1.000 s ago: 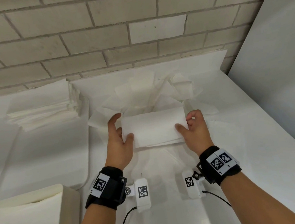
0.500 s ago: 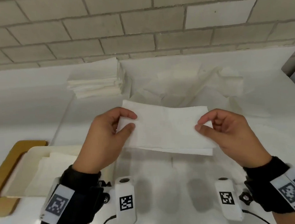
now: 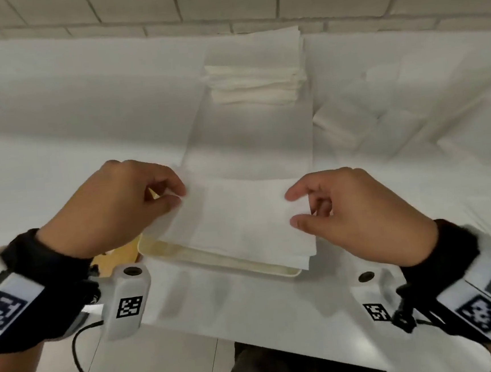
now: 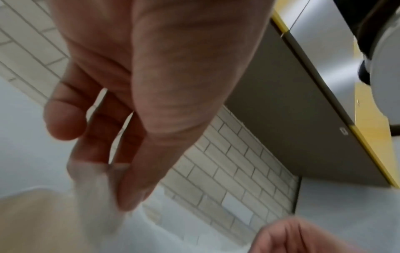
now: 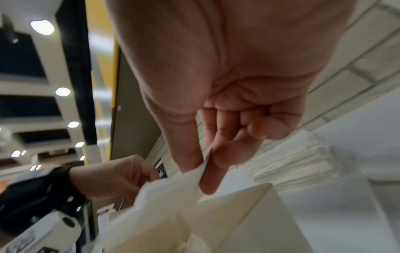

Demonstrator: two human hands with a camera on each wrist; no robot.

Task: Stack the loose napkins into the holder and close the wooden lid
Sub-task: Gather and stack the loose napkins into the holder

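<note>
Left hand (image 3: 112, 206) pinches the left end of a small napkin bundle (image 3: 241, 224), frame centre, hovering just over the open cream holder (image 3: 215, 259); right hand (image 3: 356, 214) pinches the right end. Wooden lid (image 3: 111, 258) peeks out lower left, not on. Neat stack (image 3: 256, 81) and loose napkins (image 3: 348, 123) upper right remain. Judged partway done.

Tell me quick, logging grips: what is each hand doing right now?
Left hand: closed, pinching the left end of the napkin.
Right hand: closed, pinching its right end.
</note>
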